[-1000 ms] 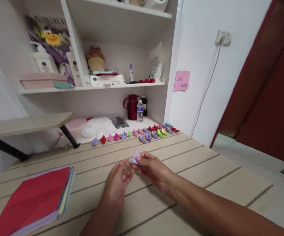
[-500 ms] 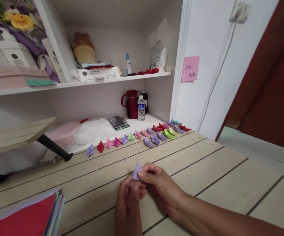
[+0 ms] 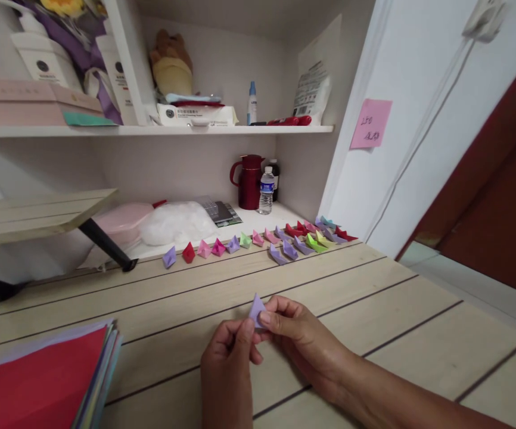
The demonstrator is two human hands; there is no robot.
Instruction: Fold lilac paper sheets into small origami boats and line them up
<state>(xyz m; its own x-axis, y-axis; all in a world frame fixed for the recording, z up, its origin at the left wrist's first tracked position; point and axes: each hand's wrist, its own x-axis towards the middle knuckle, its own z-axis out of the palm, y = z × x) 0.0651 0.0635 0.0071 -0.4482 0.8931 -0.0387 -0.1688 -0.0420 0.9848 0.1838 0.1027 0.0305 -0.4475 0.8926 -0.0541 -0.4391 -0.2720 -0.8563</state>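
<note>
Paper [image 3: 256, 311], lilac and folded into a small triangle, stood point-up between the person's 2 hands, over the plank tabletop [image 3: 164, 333]. The right hand [image 3: 307, 336] pinched it between thumb and fingers on its right side; the left hand [image 3: 231, 351] had thumb and fingertips closed at its lower left corner. To my eye that piece was only partway folded: it had no open hull like the boats [image 3: 218, 247] ranged beyond the grip. Those looked done, a long row with a shorter 2nd row in front of its right part. The fingers hid the paper's lower edge, so I could not tell how its layers lay.

Left of the grip and nearer the body sat a stack of sheets [image 3: 39, 381], red on top, apparently unused. Farther left, a raised shelf [image 3: 39, 217] stood well apart from the hands. Past the boats were a plastic bag [image 3: 177, 223], a dark red jug [image 3: 249, 182] and a water bottle [image 3: 266, 190], none between the grip and the boats.
</note>
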